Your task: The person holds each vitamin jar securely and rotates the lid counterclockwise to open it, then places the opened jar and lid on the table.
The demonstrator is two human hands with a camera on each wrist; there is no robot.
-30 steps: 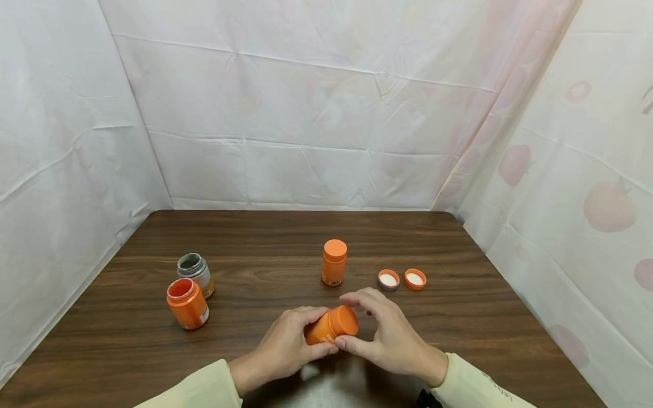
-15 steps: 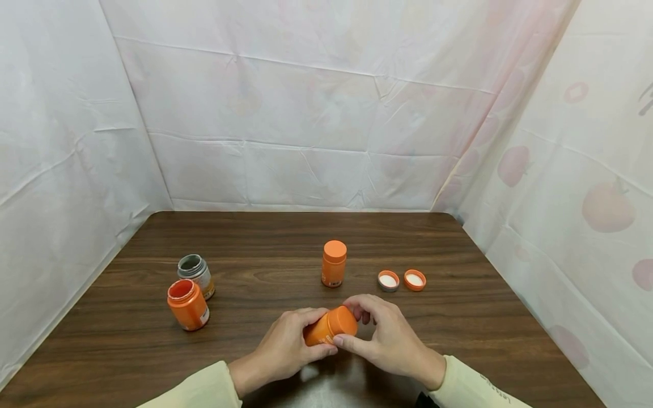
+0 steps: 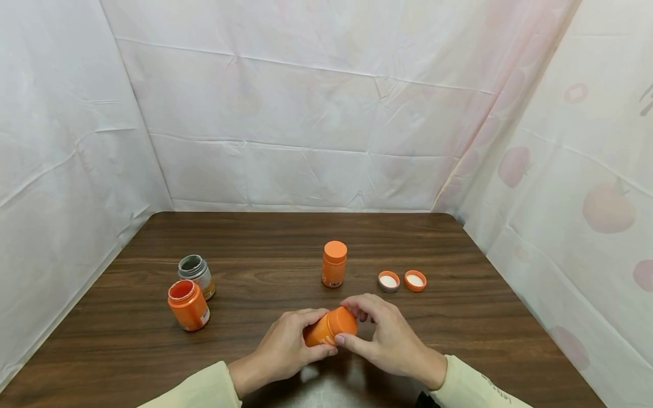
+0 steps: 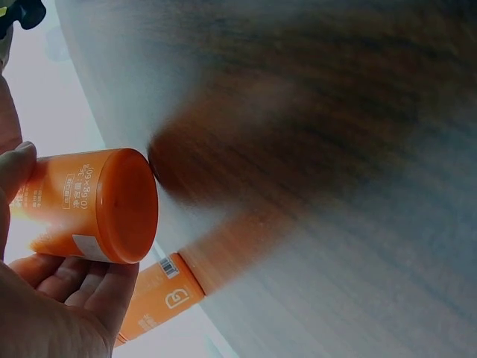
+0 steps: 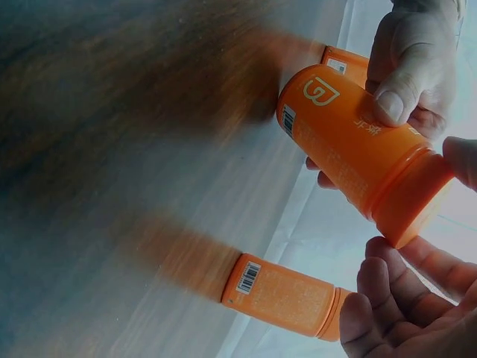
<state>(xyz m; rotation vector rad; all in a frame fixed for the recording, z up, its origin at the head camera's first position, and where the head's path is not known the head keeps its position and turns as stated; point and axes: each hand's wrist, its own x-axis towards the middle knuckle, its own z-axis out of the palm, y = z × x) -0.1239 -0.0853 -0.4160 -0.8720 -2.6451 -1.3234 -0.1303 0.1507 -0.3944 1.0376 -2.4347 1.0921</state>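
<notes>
In the head view, an orange bottle (image 3: 319, 333) lies tilted in my left hand (image 3: 283, 347), whose thumb and fingers grip its body. Its orange cap (image 3: 344, 321) is on and points to the right. My right hand (image 3: 390, 339) pinches that cap between thumb and forefinger. The right wrist view shows the thumb and a fingertip at opposite sides of the cap (image 5: 411, 198), with the other fingers curled below. From the left wrist, the bottle's round base (image 4: 130, 206) faces out over the table. Beyond the hands, a second capped orange bottle (image 3: 334, 271) stands upright.
At the left, an uncapped orange bottle (image 3: 190, 310) stands in front of an uncapped grey bottle (image 3: 203, 279). Two caps, one grey-sided (image 3: 389, 281) and one orange (image 3: 415, 280), lie white side up at the right. White curtains (image 3: 306, 113) enclose the dark wooden table (image 3: 255, 243).
The right hand's fingers have drawn in closer around the cap. The left hand and its bottle have hardly moved. Everything else on the table stays put.
</notes>
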